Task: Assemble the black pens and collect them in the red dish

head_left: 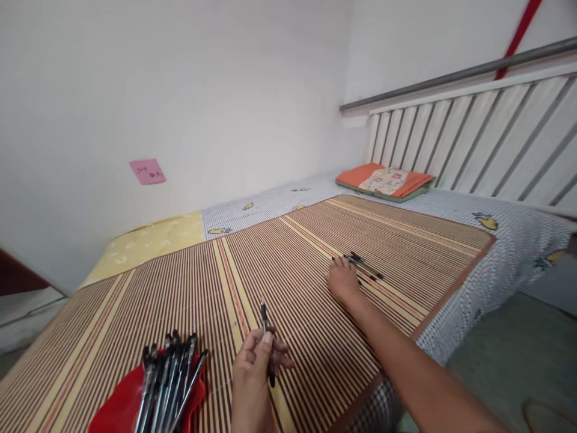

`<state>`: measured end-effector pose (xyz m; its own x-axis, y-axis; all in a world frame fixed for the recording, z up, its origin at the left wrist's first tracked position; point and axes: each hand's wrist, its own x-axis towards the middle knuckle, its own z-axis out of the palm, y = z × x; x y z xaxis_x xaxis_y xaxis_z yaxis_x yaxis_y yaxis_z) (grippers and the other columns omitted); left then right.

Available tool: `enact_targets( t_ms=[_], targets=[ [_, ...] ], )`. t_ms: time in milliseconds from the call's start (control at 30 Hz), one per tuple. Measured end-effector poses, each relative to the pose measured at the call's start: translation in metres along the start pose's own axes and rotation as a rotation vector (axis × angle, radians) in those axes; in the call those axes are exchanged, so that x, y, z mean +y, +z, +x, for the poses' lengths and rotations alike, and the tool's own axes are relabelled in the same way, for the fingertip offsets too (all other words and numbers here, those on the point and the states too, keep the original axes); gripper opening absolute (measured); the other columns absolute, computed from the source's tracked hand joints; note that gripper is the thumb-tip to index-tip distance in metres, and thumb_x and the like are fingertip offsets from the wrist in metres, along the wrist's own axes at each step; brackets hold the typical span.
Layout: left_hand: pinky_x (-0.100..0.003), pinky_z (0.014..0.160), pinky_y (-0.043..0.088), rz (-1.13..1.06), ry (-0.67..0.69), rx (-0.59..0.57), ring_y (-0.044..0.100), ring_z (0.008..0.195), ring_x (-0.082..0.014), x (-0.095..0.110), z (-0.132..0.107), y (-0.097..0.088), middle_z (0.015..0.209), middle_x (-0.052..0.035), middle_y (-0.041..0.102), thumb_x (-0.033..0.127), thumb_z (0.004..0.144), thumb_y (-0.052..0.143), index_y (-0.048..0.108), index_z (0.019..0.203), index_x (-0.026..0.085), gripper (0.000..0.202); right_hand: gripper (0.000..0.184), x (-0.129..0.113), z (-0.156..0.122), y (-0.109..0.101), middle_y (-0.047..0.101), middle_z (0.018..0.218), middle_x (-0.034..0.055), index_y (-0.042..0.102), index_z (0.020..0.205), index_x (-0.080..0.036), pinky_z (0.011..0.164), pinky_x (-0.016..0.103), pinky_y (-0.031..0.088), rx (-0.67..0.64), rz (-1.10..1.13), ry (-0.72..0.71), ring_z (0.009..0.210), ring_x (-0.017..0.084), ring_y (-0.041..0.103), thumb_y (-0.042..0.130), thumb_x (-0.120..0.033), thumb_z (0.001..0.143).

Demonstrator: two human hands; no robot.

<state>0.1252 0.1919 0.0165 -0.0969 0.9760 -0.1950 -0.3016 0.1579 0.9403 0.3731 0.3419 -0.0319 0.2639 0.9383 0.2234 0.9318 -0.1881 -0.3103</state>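
Note:
My left hand point(258, 367) is closed around a black pen point(265, 337), held upright near the bottom middle. My right hand point(342, 281) reaches forward over the striped bamboo mat point(288, 264), fingers curled down on a small loose pile of black pens point(360, 263); whether it grips one is hidden. A red container point(117, 409) at the bottom left holds several black pens point(166, 379) standing together, just left of my left hand.
The mat lies on a bed with a checked sheet point(509, 240) and a yellow cloth point(148, 240). A folded orange pillow point(383, 180) rests by the slatted headboard point(473, 138). A pink note point(147, 171) sticks to the white wall. The floor lies at right.

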Motion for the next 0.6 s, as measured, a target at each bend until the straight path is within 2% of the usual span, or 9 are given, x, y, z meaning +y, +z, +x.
enact_targets(
  t_ms=[100, 200, 300, 500, 600],
  targets=[
    [-0.022, 0.057, 0.043, -0.025, 0.014, -0.011, 0.06, 0.057, -0.0123, -0.002, 0.003, -0.004, 0.074, -0.001, 0.067, 0.046, 0.082, 0.074, 0.064, 0.09, 0.017, 0.032, 0.036, 0.004, 0.001, 0.006, 0.055, 0.139, 0.0272, 0.067, 0.121, -0.003, 0.11, 0.046, 0.028, -0.032, -0.067, -0.036, 0.138, 0.037, 0.038, 0.048, -0.02, 0.095],
    [-0.022, 0.054, 0.041, -0.051, 0.048, -0.007, 0.06, 0.054, -0.0112, -0.003, 0.005, -0.005, 0.071, -0.0001, 0.067, 0.043, 0.08, 0.075, 0.063, 0.085, 0.017, 0.029, 0.031, -0.003, -0.006, 0.006, 0.063, 0.125, 0.0255, 0.071, 0.111, -0.006, 0.103, 0.04, 0.034, -0.075, -0.085, -0.072, 0.124, 0.033, 0.051, 0.049, -0.019, 0.095],
    [-0.022, 0.055, 0.043, -0.061, 0.066, -0.02, 0.061, 0.053, -0.0114, -0.005, 0.007, -0.005, 0.072, -0.0002, 0.068, 0.041, 0.079, 0.075, 0.063, 0.086, 0.017, 0.028, 0.025, -0.014, -0.017, 0.004, 0.065, 0.118, 0.0234, 0.072, 0.106, -0.007, 0.094, 0.035, 0.04, -0.117, -0.056, -0.085, 0.108, 0.029, 0.061, 0.052, -0.015, 0.093],
    [-0.024, 0.059, 0.046, 0.0, 0.016, -0.071, 0.062, 0.057, -0.0132, -0.002, 0.002, -0.001, 0.07, -0.0018, 0.068, 0.046, 0.081, 0.073, 0.066, 0.091, 0.017, 0.032, 0.024, -0.032, -0.038, -0.001, 0.068, 0.112, 0.0223, 0.069, 0.106, -0.008, 0.087, 0.036, 0.044, -0.145, 0.114, -0.052, 0.104, 0.03, 0.065, 0.058, -0.005, 0.085],
    [-0.025, 0.06, 0.048, 0.011, 0.004, -0.083, 0.062, 0.059, -0.0138, 0.001, 0.0, -0.001, 0.073, -0.0028, 0.067, 0.046, 0.081, 0.074, 0.068, 0.092, 0.016, 0.032, 0.026, -0.033, -0.048, -0.001, 0.072, 0.098, 0.0186, 0.07, 0.1, -0.009, 0.082, 0.035, 0.047, -0.178, 0.272, -0.038, 0.096, 0.028, 0.068, 0.065, -0.001, 0.076]
  ],
)
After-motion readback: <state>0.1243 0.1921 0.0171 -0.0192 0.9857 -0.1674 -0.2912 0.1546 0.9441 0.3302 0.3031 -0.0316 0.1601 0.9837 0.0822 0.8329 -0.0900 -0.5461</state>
